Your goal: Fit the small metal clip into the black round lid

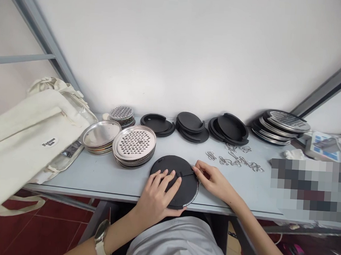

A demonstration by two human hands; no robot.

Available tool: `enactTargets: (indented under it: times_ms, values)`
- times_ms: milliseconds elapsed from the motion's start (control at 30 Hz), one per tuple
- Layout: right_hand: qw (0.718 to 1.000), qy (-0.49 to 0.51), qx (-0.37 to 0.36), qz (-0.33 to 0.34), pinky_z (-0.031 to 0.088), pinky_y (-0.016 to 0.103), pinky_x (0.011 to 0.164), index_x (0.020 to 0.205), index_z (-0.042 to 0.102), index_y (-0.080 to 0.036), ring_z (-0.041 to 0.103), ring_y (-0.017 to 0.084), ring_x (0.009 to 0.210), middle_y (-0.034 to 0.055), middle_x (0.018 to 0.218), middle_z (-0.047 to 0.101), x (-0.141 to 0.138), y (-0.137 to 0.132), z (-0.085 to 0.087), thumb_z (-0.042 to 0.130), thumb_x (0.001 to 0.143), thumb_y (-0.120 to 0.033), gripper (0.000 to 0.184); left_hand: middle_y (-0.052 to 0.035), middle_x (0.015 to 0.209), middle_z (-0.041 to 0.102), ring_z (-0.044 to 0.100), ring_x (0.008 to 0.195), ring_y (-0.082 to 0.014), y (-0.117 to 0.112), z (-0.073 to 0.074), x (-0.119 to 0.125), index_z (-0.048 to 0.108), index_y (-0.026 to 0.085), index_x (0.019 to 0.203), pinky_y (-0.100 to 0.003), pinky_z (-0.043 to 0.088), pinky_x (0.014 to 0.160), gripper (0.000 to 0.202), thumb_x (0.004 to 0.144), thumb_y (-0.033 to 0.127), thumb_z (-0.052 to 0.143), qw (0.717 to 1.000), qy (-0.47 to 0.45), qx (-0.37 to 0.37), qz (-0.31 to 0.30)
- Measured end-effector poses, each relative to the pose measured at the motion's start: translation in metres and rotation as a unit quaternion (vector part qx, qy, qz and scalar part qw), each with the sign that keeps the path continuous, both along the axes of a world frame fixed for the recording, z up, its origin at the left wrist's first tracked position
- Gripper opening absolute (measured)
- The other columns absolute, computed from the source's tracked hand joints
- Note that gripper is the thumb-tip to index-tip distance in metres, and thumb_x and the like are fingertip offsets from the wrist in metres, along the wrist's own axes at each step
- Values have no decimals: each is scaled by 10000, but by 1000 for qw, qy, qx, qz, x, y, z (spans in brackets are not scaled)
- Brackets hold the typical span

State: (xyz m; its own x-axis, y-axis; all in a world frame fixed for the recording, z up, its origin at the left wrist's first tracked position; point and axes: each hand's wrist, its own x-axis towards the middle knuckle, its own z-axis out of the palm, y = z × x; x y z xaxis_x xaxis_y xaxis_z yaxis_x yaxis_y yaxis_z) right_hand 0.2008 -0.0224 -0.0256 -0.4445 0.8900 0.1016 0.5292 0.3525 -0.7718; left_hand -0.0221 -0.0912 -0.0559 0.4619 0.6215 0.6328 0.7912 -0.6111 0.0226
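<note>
A round black plastic disc point(172, 164) with a thin silvery rim showing at its right edge lies at the front of the table, close to my body. Across its face my left hand point(161, 190) is laid, fingers on top and thumb at the near edge, gripping it. My right hand point(212, 180) pinches at the disc's upper right edge, beside a narrow slot; what sits between those fingertips is too small to make out. Several bent wire pieces point(234, 159) lie loose just beyond my right hand. To the left stands a stack of metal grater discs point(135, 142).
Plain metal discs point(101, 133) and a smaller grater stack point(121, 115) stand at left, beside a cream bag point(43, 131). Black round holders point(190, 123) line the wall. Assembled-looking graters point(286, 121) are piled at right. A blurred patch point(311, 190) covers the right table edge.
</note>
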Motion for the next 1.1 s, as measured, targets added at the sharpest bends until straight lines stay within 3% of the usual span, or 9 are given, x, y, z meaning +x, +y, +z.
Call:
enactTargets:
  times_ms: [267, 433, 633, 1100]
  values:
    - [993, 116, 13, -37, 409, 280, 694, 784, 484, -219, 479, 154, 708, -5, 740, 504, 4, 1, 3, 429, 972, -405, 270, -132, 1268, 588, 530, 1161, -303, 1, 0, 0, 577, 150, 1268, -452, 377, 1014, 594, 814, 532, 610, 1000, -5, -3, -3]
    - [984, 173, -27, -30, 436, 277, 673, 835, 501, -227, 510, 151, 692, 16, 804, 572, 6, 2, 7, 485, 949, -434, 237, -129, 1264, 591, 531, 1157, -302, 1, -1, 0, 580, 146, 1264, -452, 376, 1011, 592, 818, 535, 604, 1000, -8, 2, -4]
    - [990, 137, -30, -29, 403, 264, 622, 811, 511, -227, 486, 146, 634, -23, 675, 506, 4, 3, 3, 475, 956, -426, 248, -131, 1259, 593, 533, 1155, -302, 0, -1, 0, 580, 150, 1265, -451, 380, 1010, 592, 816, 535, 605, 1000, -10, 1, -4]
    - [997, 80, -21, -5, 336, 261, 570, 917, 482, -236, 416, 140, 575, -60, 604, 432, -1, 0, 0, 444, 974, -378, 158, -125, 1272, 588, 532, 1159, -302, 0, -1, 0, 579, 153, 1265, -454, 373, 1020, 584, 821, 531, 596, 1000, -8, -5, -2]
